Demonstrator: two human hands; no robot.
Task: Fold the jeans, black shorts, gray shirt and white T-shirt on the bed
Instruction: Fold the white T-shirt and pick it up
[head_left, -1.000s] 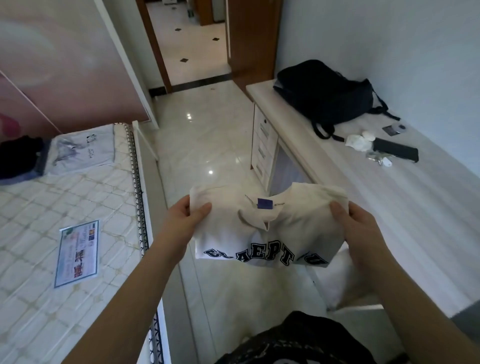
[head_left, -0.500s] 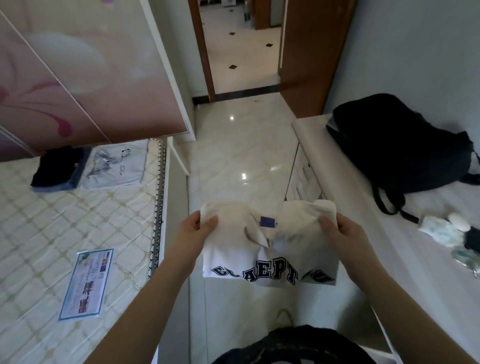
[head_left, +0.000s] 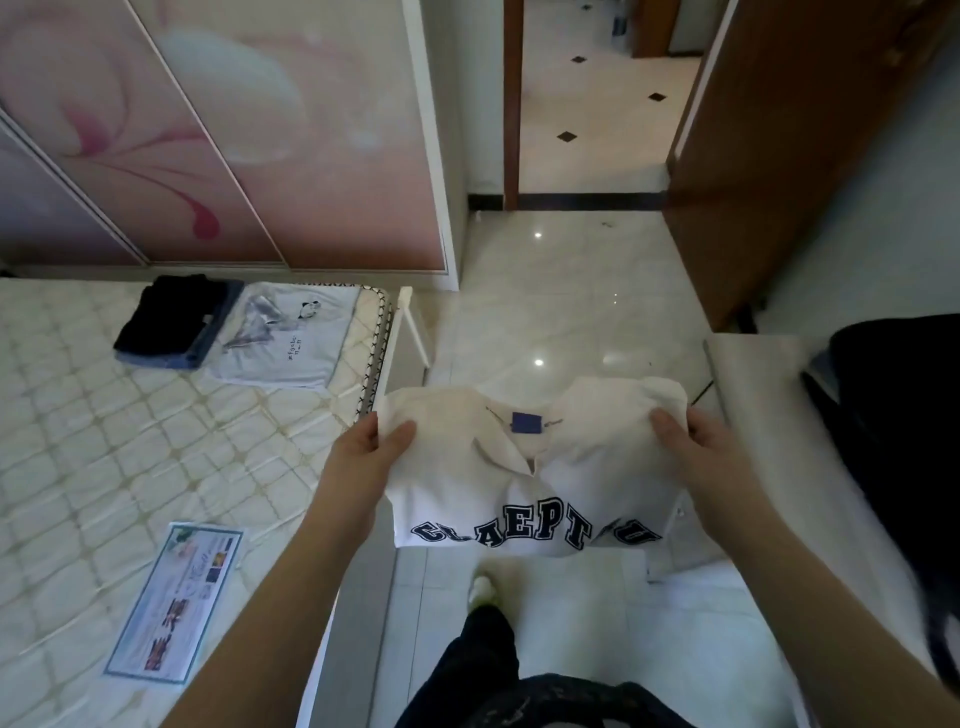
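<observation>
There is one camera, worn on the person's head. It looks forward and down, close over the two arms. The bed (head_left: 156, 467) is on the left, a counter (head_left: 753, 364) on the right, and the floor (head_left: 561, 291) and doorway (head_left: 592, 104) lie ahead.

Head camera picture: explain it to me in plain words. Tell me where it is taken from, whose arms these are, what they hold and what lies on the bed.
There is no machine here. The picture comes from a wide-angle camera worn on a person's head, looking forward and down, so the two bare arms are that person's own. The left hand and the right hand each grip a top corner of a white T-shirt with dark lettering, held up over the floor beside the bed. On the bed's far corner lie folded black shorts on top of folded jeans, and next to them a folded gray shirt. A printed label lies nearer on the mattress.
</observation>
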